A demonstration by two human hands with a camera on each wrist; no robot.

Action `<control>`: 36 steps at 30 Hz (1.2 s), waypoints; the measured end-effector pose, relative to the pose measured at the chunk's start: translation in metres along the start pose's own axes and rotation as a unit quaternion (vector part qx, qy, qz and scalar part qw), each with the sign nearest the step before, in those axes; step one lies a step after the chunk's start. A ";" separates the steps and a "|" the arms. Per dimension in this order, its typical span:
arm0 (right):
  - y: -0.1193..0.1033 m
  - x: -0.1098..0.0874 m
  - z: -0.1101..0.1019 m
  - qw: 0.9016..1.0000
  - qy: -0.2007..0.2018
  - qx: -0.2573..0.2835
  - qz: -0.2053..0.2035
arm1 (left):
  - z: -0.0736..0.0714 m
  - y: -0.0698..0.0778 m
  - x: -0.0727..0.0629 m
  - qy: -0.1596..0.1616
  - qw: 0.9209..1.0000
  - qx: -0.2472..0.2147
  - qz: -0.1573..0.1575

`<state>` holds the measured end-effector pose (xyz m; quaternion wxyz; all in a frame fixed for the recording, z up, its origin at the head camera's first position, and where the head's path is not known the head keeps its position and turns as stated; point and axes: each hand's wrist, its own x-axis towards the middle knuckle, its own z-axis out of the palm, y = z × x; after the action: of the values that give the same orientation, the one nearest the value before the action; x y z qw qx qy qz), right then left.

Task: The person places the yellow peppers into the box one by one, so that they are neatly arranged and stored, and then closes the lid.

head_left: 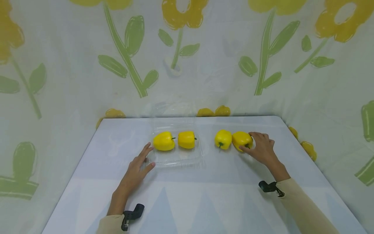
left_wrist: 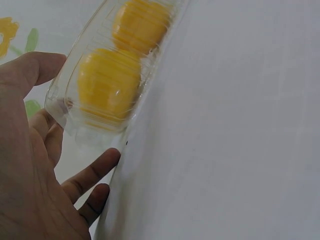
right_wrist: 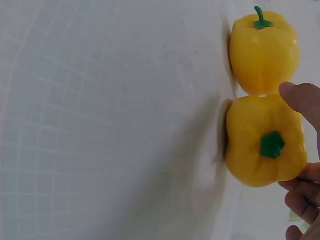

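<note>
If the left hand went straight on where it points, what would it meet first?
The clear plastic container; the left hand sits at its left edge, though contact is hard to judge. Beyond that, probably the leftmost yellow pepper.

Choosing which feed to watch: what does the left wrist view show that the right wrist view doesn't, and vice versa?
Only left wrist: the left hand, the clear box beside it and two boxed peppers.
Only right wrist: the right hand, the held pepper, the loose pepper beside it, and their green stems.
Both: white tabletop and yellow peppers, though not the same ones.
</note>
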<state>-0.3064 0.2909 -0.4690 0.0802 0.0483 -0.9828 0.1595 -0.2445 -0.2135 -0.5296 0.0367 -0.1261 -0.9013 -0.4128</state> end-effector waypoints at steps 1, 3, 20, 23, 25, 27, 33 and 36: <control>0.000 0.000 0.001 1.000 0.001 0.003 0.001 | 0.000 0.000 0.000 0.000 1.000 0.002 0.000; 0.001 -0.001 0.002 1.000 0.005 0.009 0.000 | 0.001 -0.001 0.001 0.000 1.000 0.004 0.001; 0.005 -0.007 -0.003 0.999 0.025 0.041 0.002 | 0.001 -0.003 0.001 0.002 1.000 0.009 0.010; 0.007 -0.008 -0.004 0.999 0.029 0.043 0.004 | 0.001 -0.002 0.001 0.004 1.000 0.009 0.013; 0.008 -0.009 -0.004 0.999 0.030 0.043 0.007 | 0.001 -0.002 0.002 0.005 1.000 0.010 0.014; 0.008 -0.010 -0.005 0.998 0.030 0.046 0.008 | 0.001 -0.002 0.002 0.006 1.000 0.010 0.016; 0.006 -0.014 -0.012 0.998 0.036 0.059 0.007 | 0.002 -0.003 0.001 0.005 1.000 0.010 0.012; 0.004 -0.015 -0.016 0.997 0.042 0.061 0.005 | 0.002 -0.003 0.001 0.004 1.000 0.009 0.014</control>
<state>-0.2896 0.3009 -0.4576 0.1173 0.0418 -0.9672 0.2216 -0.2459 -0.2137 -0.5328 0.0474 -0.1362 -0.9030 -0.4048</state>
